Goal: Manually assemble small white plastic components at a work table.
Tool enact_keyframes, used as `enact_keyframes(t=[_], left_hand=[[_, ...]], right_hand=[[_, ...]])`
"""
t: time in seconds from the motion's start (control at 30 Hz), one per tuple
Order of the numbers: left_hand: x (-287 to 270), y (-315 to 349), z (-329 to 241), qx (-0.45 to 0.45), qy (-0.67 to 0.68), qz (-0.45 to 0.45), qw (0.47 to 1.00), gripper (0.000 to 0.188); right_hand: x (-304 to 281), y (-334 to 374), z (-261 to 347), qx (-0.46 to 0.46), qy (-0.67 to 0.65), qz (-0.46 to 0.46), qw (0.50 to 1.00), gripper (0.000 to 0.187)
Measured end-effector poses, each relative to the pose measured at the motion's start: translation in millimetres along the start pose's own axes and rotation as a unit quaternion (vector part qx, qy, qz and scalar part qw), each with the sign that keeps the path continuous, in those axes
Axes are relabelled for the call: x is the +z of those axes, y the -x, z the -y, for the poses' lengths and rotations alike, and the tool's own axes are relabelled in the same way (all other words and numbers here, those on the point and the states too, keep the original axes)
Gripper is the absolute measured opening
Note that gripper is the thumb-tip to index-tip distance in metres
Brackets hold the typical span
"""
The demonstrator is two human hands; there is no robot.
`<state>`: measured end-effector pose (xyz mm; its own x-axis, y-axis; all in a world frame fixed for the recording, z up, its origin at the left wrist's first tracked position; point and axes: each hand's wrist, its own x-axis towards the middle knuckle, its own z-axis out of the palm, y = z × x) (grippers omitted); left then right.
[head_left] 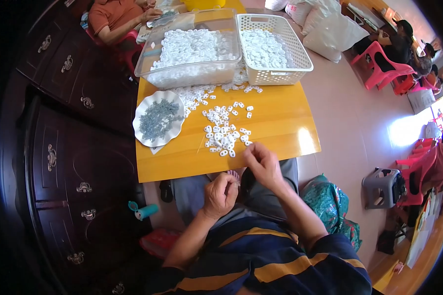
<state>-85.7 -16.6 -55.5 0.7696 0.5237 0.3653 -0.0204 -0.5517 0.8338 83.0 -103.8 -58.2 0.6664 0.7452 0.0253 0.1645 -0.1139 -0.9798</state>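
Observation:
My left hand (221, 195) is closed in a pinch above my lap, in front of the table edge. Whatever sits between its fingertips is too small to make out. My right hand (264, 167) reaches over the near edge of the table, thumb and forefinger together. Its fingertips meet a small white two-holed piece (248, 143); whether they grip it I cannot tell. A loose pile of such white oval pieces (225, 139) lies just left of that hand. Farther left, a white scalloped plate (178, 129) carries a heap of small grey-blue parts (156, 119).
On the yellow table (280, 123) stand a clear plastic bin (192, 73) and a white perforated basket (280, 76), both filled with white pieces. Dark cabinets (59, 147) line the left. A green bag (325, 199) lies right of my legs. Another person (118, 22) sits across the table.

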Motion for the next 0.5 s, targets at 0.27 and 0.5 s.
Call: enact_keyframes(t=[0.27,0.5], left_hand=[[4.2,3.1,4.6,-0.010,0.015,0.020,1.000,0.005],[2.7,4.4,9.7,0.002,0.017,0.018,1.000,0.005]], right_hand=[[-15.6,-66.6,10.6,-0.161,0.310,-0.061,0.935,0.011],[-10.1,-69.8,6.6,-0.153,0.350,-0.037,0.923,0.012]])
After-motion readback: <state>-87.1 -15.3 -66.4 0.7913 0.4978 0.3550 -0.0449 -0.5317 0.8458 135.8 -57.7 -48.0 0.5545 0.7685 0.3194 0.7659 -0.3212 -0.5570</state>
